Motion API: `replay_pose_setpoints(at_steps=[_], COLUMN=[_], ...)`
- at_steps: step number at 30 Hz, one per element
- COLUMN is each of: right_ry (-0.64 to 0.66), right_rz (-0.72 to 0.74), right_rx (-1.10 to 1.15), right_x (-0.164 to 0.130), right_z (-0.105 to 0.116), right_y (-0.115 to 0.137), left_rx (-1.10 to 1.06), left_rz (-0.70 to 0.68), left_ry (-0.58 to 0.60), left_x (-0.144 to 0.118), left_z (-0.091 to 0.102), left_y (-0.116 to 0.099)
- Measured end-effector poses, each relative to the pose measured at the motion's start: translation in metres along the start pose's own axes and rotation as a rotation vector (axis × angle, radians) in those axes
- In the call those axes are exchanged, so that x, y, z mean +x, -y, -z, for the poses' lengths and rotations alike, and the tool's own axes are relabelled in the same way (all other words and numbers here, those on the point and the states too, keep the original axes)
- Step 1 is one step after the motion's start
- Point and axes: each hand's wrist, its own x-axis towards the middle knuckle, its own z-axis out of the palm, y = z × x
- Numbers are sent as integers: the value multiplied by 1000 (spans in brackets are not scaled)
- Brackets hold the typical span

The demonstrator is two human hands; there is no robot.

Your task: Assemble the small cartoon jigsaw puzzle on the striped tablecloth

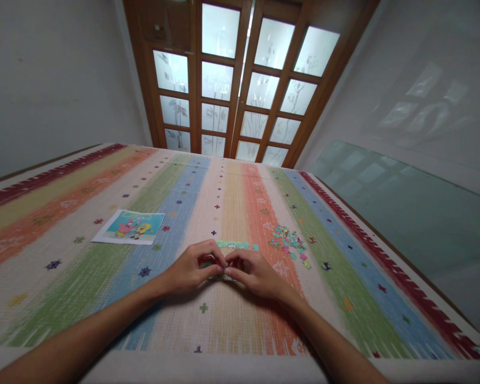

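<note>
Head view: at left, a printed cartoon sheet (134,226) lies on the striped cloth (180,325). Near centre, the left hand (200,266) and right hand (254,271) curl inward, fingertips meeting; whether they pinch anything I cannot tell. Just beyond sits a seemingly joined jigsaw strip (236,245); right, loose jigsaw pieces (288,241). Probably fitting pieces; the next move calls for careful edge alignment.

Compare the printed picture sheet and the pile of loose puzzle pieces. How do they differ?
- Form: the picture sheet is one whole rectangle; the pile of loose pieces is many small scattered bits.
- Image: the sheet shows complete cartoon figures; the pile shows only jumbled patches of colour.
- Place: the sheet lies left of the hands, the pile to the right.

Shared: both rest on the striped cloth and show teal, pink and yellow.
</note>
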Motion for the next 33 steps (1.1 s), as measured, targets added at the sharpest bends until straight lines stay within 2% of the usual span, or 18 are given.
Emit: replay_pose_setpoints(at_steps=[5,9,11,14,19,24,33], right_ry=[-93,-343,-412,-417,-351,-338,-309], right_rz=[-62,-110,-138,-172,-164,-115,-116], right_rx=[-50,-192,-251,-314,-421,-594,-618], right_x=[0,-1,-2,-4,-3,-1,-4], right_z=[8,34,48,59,53,50,54], right_y=[-11,-25,-33,-41,-48,-50,-51], left_rx=[163,399,499,628,743,773,769], left_rz=[-54,-121,-156,-193,-220,-234,-252], left_ry=[-24,-18,-4,23,70,83,88], left_x=[-1,-2,-3,-6,-7,-7,-7], left_z=[0,10,15,19,21,20,21], left_y=[0,7,14,24,32,32,29])
